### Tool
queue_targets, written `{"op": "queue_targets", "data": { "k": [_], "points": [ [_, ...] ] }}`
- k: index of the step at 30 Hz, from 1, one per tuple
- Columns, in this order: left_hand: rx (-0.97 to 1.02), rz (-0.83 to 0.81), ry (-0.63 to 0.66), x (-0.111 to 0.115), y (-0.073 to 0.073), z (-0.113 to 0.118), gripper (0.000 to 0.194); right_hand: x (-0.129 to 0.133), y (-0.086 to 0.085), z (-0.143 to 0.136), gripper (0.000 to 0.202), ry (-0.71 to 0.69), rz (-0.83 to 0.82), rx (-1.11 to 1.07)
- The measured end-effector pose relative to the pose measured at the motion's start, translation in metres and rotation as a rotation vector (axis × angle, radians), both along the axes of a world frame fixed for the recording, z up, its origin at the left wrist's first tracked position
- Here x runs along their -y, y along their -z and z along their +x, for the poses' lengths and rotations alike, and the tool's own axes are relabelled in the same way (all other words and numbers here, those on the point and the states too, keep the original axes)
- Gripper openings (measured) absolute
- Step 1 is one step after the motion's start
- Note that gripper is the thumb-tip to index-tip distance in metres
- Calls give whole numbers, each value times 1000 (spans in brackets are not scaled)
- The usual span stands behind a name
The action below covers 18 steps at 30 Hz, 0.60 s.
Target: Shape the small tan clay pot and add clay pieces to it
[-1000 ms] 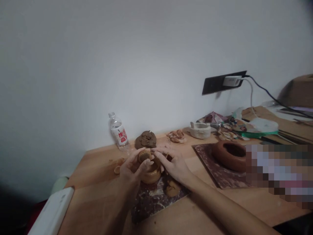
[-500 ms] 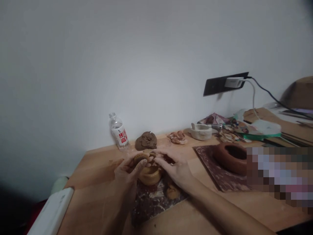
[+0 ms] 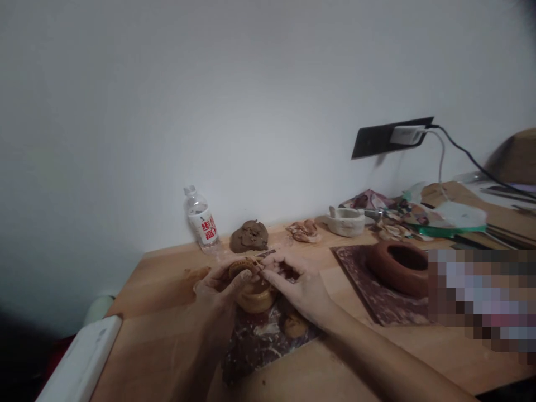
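Observation:
My left hand point(image 3: 220, 287) is closed around a small brown clay piece point(image 3: 242, 268) with a ridged, notched edge, thumb on the near side. Close beside it, my right hand point(image 3: 295, 287) has its thumb and fingertips pinched together at the piece's right edge; whatever they hold is too small to make out. Just below both hands sits a yellowish-brown clay bowl point(image 3: 256, 302), its rim partly hidden by fingers. The bowl rests on a dark, clay-smeared board point(image 3: 259, 354). A small tan clay lump point(image 3: 295, 325) lies on that board, under my right wrist.
Along the wall stand a plastic bottle point(image 3: 204, 226), a brown clay mound point(image 3: 250, 235), clay scraps point(image 3: 304, 230) and a whitish bowl point(image 3: 347, 222). To the right, a reddish-brown clay ring point(image 3: 383, 273) lies on another board point(image 3: 360, 285). A white box-like object point(image 3: 79, 357) is at the left edge.
The clay piece in my left hand is tilted more upright, showing its notched edge. My right fingertips have drawn together against its right side. The view has shifted slightly.

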<state>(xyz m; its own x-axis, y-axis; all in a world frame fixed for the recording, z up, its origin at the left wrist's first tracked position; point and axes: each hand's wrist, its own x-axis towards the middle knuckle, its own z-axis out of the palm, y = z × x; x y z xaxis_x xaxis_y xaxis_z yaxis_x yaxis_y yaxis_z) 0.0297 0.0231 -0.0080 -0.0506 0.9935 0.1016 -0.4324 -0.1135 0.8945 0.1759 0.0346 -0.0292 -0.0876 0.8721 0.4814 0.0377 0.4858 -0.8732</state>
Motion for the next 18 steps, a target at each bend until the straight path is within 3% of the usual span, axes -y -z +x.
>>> {"op": "queue_targets", "data": {
  "k": [6, 18],
  "points": [
    [50, -78, -28, 0, -3, 4, 32, 0, 1, -1, 9, 8, -6, -19],
    [27, -64, -61, 1, -4, 3, 30, 2, 4, -3, 8, 16, 46, 26]
  ]
}}
